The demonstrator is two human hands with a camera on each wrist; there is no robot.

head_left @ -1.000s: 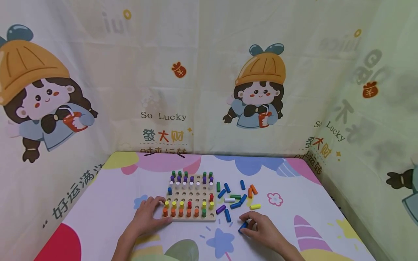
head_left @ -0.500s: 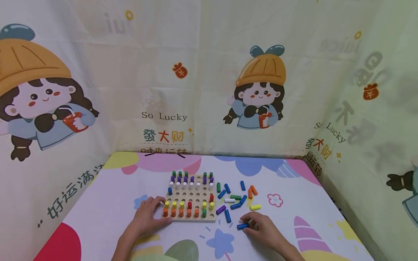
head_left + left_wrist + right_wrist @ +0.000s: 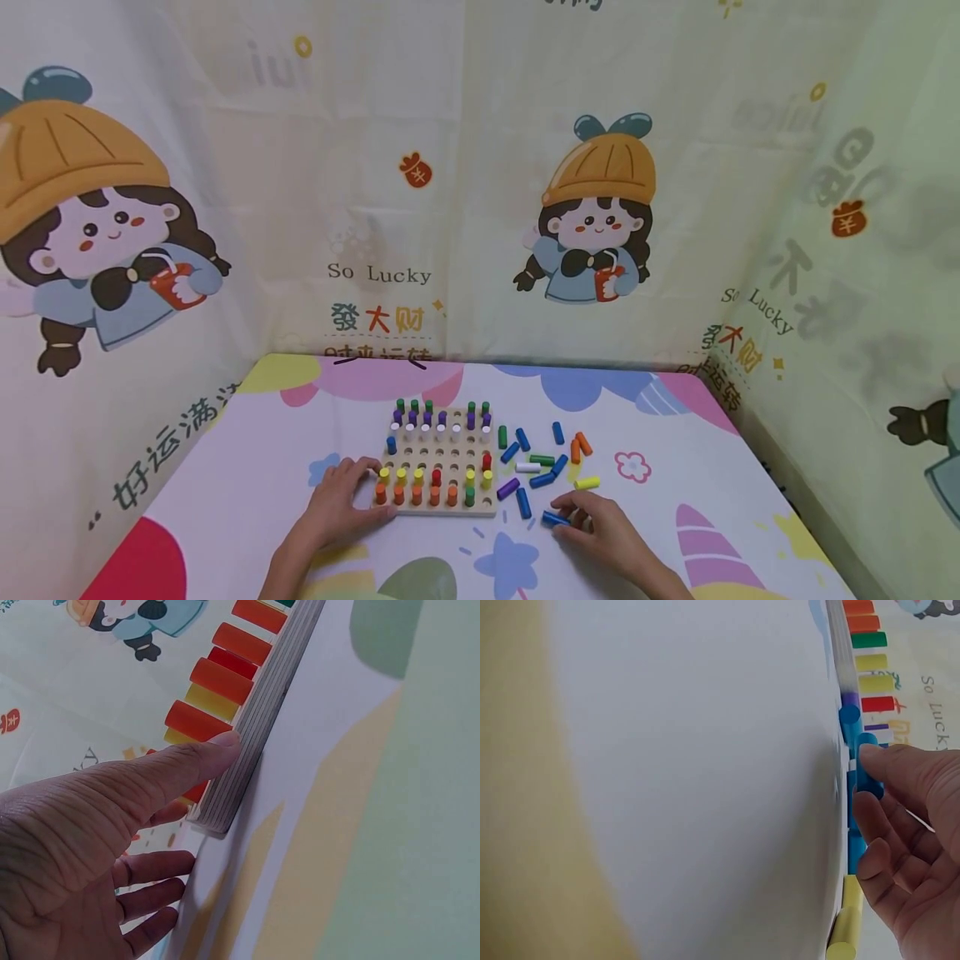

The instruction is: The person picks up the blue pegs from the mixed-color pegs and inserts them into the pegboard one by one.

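A wooden pegboard with rows of coloured pegs stands on the table. At its near left corner my left hand holds it, the thumb against the front edge and a finger on the left side. In the left wrist view the left hand's other fingers stay apart from the wood. Right of the board, my right hand pinches a blue peg between thumb and fingers. The right wrist view shows the blue peg upright in that right hand, partly covered by the thumb.
Loose pegs lie right of the board: several blue ones, a purple peg, a white peg, a yellow peg, green and orange ones. A printed cloth hangs behind the table.
The blue peg has turned in my right fingers, from slanting up to the right to lying with its left end slightly higher. My left hand has stayed on the board.
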